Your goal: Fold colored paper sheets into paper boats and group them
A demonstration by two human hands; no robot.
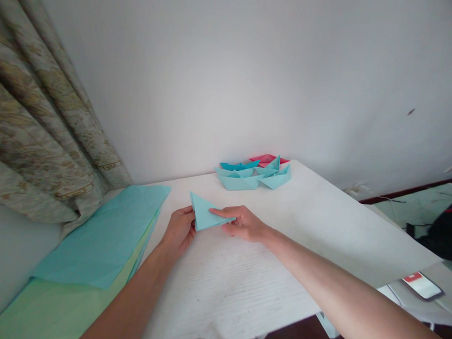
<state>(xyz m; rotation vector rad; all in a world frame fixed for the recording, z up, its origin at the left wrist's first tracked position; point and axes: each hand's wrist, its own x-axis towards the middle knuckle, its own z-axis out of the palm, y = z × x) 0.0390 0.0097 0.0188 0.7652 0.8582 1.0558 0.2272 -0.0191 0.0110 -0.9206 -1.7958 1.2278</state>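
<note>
Against a pale wall, we are folding light-blue paper above the middle of a white desk. Our left hand is pinching the short side of the paper triangle; our right hand is gripping its narrow tip between fingers and thumb. Its long axis is running left to right, roughly along the desk's far edge, the tip pointing right and slightly toward us. Finished paper boats are sitting near the far right corner; the triangle is showing folded layers but no hull, so we are judging it partway, its remaining folds impossible to count. Large blue and green sheets are lying unfolded along the left side.
</note>
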